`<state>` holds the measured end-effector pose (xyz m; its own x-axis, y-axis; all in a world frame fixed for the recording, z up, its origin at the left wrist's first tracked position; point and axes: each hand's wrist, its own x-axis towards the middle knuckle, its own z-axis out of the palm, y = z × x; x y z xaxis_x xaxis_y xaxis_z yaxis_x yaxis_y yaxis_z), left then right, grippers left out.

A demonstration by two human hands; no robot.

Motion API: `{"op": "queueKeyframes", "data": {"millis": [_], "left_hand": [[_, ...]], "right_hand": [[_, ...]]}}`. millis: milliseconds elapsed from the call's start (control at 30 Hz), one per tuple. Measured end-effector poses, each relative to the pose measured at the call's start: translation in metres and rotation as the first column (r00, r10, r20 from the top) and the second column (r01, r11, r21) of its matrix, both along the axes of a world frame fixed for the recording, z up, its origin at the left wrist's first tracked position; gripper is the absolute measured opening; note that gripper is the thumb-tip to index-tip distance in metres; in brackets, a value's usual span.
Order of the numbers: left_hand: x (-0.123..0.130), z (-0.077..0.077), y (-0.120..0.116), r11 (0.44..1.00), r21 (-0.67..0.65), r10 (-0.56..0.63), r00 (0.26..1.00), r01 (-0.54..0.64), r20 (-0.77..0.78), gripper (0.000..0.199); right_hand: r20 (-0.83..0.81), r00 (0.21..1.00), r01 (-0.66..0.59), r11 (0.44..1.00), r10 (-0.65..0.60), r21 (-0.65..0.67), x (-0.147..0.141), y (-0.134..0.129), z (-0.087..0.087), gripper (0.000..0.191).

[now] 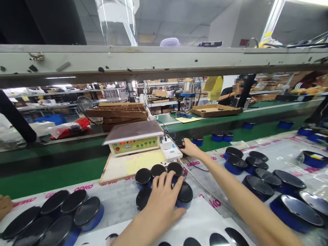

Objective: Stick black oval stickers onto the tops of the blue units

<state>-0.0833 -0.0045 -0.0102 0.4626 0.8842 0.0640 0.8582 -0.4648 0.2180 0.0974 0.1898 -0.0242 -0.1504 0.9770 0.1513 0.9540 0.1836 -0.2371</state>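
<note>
My left hand (164, 198) lies with fingers spread over a cluster of round blue pieces with glossy black tops. Its fingertips touch the tops, and the palm hides part of the group. A black-topped piece (184, 194) sits right beside the thumb, and another (143, 177) stands at the cluster's far left. My right hand (191, 148) reaches forward to the green conveyor belt (169, 126). Its fingers close on a dark round piece (179, 143) next to the white power strip (171, 152); the grip is partly hidden.
A control box (135, 143) with red digits stands ahead on a board. More black-topped pieces lie left (88, 212) and right (258, 186) on the plastic-covered table. A metal shelf beam (153, 59) crosses above. Across the belt sits a person (230, 95); a hand (5, 205) shows at far left.
</note>
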Motion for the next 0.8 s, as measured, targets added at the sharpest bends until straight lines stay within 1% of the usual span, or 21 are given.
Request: {"op": "queueKeyframes", "data": {"millis": [100,167,233,300,400,467,500,567,700,800], "left_hand": [[-0.018,-0.005,-0.003,0.996,-0.007,0.084,0.996,-0.084,0.004,0.07],[-0.029,-0.013,0.0,0.995,0.02,0.098,0.995,-0.098,0.009,0.07],[-0.036,-0.022,0.005,0.995,0.059,0.079,0.997,-0.079,0.001,0.07],[-0.039,-0.03,0.009,0.995,0.092,0.047,0.999,-0.045,-0.023,0.072],[-0.038,-0.036,0.011,0.993,0.114,0.03,0.998,-0.022,-0.063,0.074],[-0.037,-0.037,0.011,0.992,0.122,0.026,0.997,-0.017,-0.078,0.072],[-0.036,-0.037,0.011,0.992,0.125,0.023,0.996,-0.013,-0.081,0.071],[-0.036,-0.038,0.011,0.992,0.126,0.015,0.996,-0.004,-0.088,0.07],[-0.036,-0.039,0.012,0.991,0.132,0.019,0.995,-0.005,-0.102,0.069],[-0.038,-0.038,0.013,0.993,0.115,0.006,0.994,0.007,-0.113,0.07]], "right_hand": [[0.008,1.0,0.011,1.0,-0.011,-0.008,-0.012,0.013,-0.001,0.031],[0.029,0.997,0.074,0.997,-0.074,0.003,-0.004,0.01,0.001,0.032],[0.064,0.984,0.164,0.986,-0.165,0.018,0.013,0.0,0.003,0.033],[0.107,0.959,0.259,0.965,-0.261,0.035,0.036,-0.017,0.003,0.033],[0.171,0.911,0.37,0.927,-0.374,0.061,0.064,-0.046,0.004,0.033],[0.202,0.884,0.412,0.907,-0.421,0.086,0.072,-0.057,0.006,0.033],[0.212,0.877,0.42,0.902,-0.432,0.101,0.072,-0.058,0.008,0.033],[0.219,0.88,0.402,0.907,-0.421,0.126,0.064,-0.048,0.013,0.034],[0.205,0.925,0.303,0.946,-0.321,0.114,0.035,0.0,0.022,0.034],[0.194,0.935,0.289,0.955,-0.298,0.073,0.021,0.03,0.024,0.034]]}}
